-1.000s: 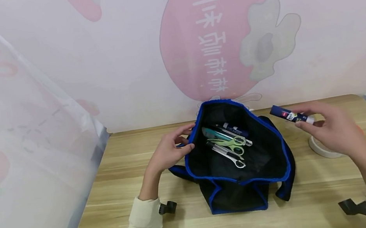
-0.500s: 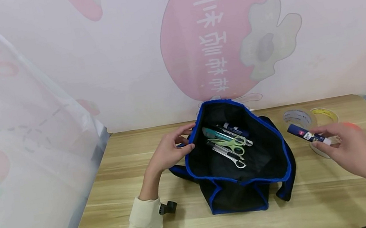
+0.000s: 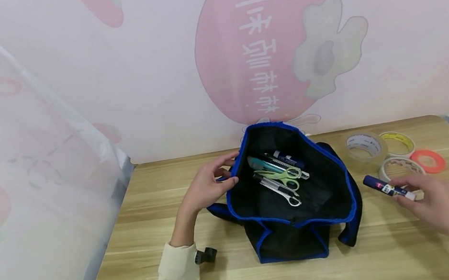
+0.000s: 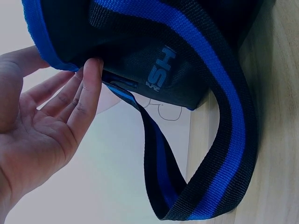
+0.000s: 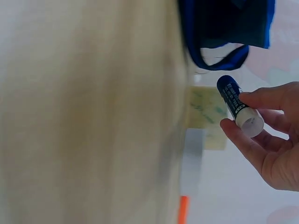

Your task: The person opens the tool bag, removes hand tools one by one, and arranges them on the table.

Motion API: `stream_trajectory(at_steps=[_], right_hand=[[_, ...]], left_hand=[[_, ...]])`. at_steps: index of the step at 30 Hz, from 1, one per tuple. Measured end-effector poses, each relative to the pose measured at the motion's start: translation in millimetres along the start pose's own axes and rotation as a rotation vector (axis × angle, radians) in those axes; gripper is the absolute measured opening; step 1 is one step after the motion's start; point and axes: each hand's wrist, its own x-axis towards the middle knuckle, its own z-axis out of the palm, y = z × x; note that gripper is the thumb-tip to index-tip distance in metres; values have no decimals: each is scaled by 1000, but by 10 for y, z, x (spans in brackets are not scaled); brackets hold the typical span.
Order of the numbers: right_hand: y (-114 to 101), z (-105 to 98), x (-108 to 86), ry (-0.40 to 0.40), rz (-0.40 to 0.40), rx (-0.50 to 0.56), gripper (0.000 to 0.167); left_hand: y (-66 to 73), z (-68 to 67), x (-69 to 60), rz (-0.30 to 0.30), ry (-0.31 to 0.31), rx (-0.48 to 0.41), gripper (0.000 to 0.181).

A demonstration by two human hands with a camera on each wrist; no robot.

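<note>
My left hand [image 3: 209, 183] holds the left rim of a black bag [image 3: 292, 246] with blue edging, thumb on one side of the rim and fingers on the other. Inside the open bag lie green-handled scissors [image 3: 286, 175], a teal utility knife [image 3: 269, 164], a dark blue stick [image 3: 289, 158] and a white-ended metal tool [image 3: 280, 190] whose kind is unclear. Off the bag's right side, my right hand [image 3: 438, 202] pinches a dark blue glue stick [image 3: 388, 188] with a white end, just above the table. The right wrist view shows this glue stick [image 5: 231, 98] between thumb and fingers.
Several tape rolls lie at the table's back right: a clear roll [image 3: 365, 150], a yellow-lined roll [image 3: 399, 143], a white roll [image 3: 400, 166] and an orange-red roll [image 3: 429, 160]. A strap [image 4: 229, 140] loops off the bag's left side. A printed backdrop [image 3: 157, 97] stands behind the table.
My right hand has moved right and toward me with the glue stick, lower over the table, uncovering the tape rolls. My left hand and the bag have stayed put.
</note>
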Motion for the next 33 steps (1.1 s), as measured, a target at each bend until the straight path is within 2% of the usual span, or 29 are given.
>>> stream_trajectory(at_steps=[6, 11, 16, 26, 33], right_hand=[[48, 38, -61, -99, 112, -45, 34], [98, 62, -66, -178, 159, -60, 33], [171, 91, -42, -271, 172, -83, 32], [187, 108, -7, -278, 162, -88, 33], [141, 40, 42, -294, 182, -84, 43]], left_hand=[[-12, -4, 3, 3, -2, 1, 63], [-17, -3, -2, 1, 1, 13, 62], [-15, -4, -5, -4, 2, 21, 62], [1, 10, -2, -13, -2, 19, 62], [8, 10, -4, -12, 1, 20, 61]])
